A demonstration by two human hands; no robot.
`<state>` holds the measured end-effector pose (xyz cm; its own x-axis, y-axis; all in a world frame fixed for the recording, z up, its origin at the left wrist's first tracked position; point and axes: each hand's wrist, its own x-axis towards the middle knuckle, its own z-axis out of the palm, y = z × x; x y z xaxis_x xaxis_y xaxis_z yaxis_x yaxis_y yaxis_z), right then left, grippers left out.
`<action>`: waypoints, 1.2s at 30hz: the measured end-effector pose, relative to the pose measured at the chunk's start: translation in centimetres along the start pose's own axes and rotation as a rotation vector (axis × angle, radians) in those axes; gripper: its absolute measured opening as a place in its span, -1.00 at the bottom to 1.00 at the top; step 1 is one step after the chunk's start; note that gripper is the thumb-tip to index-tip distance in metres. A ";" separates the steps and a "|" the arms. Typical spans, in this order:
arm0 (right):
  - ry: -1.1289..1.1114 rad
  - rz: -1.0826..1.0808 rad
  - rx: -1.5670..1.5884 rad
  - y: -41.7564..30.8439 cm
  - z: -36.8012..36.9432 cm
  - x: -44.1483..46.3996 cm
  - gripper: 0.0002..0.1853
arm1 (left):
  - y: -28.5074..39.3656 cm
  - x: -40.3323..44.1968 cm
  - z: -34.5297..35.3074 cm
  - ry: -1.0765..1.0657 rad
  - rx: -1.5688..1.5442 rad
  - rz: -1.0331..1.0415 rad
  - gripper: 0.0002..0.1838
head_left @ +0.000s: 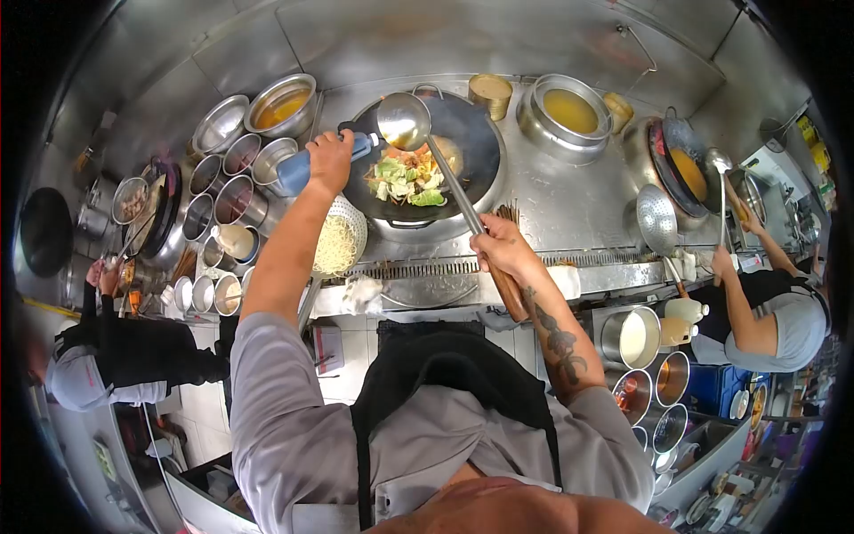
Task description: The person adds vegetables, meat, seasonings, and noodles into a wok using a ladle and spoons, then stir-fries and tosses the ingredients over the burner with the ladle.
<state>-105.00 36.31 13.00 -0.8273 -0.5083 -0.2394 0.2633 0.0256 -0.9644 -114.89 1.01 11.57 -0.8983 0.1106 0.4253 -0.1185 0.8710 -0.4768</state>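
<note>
My left hand is closed around a blue-grey plastic bottle, held on its side. The bottle's pale mouth points at the bowl of a ladle over the wok. Some brownish liquid shows in the ladle bowl. My right hand grips this long ladle near its wooden handle end. Below the ladle, chopped cabbage and other vegetables lie in the dark wok, with faint steam. A strainer of pale noodles rests left of the wok, under my left forearm.
Metal pots and bowls crowd the left counter. Behind right stand a pot of yellow liquid and a tin. A perforated skimmer lies right. Co-workers stand at other woks on both sides.
</note>
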 end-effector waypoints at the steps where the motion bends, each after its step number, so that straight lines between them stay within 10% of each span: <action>1: -0.004 -0.012 -0.005 0.2 -0.1 0.1 -0.79 | 0.2 0.3 0.1 -0.025 0.004 0.001 -0.57; 9: 0.071 -0.078 -0.285 0.0 -0.1 0.6 -0.66 | 0.4 1.8 0.2 -0.076 -0.102 -0.067 -0.37; 19: 0.246 0.042 -0.050 1.3 0.0 5.3 -0.76 | -8.7 -2.6 -0.5 0.148 -1.674 -0.729 -0.28; 31: 0.365 -0.108 0.443 -0.6 -2.0 -2.9 -0.83 | -35.5 -20.9 4.2 0.508 -0.877 -0.956 -0.13; 36: 0.758 -0.059 -0.988 7.1 -7.3 -6.0 -0.53 | -37.7 -25.3 8.6 0.417 -0.699 -1.111 -0.03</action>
<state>-101.81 45.79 6.74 -0.9893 0.0849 0.1190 0.0021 0.8220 -0.5694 -91.33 -38.74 12.12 -0.2651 -0.7696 0.5809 -0.3373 0.6384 0.6918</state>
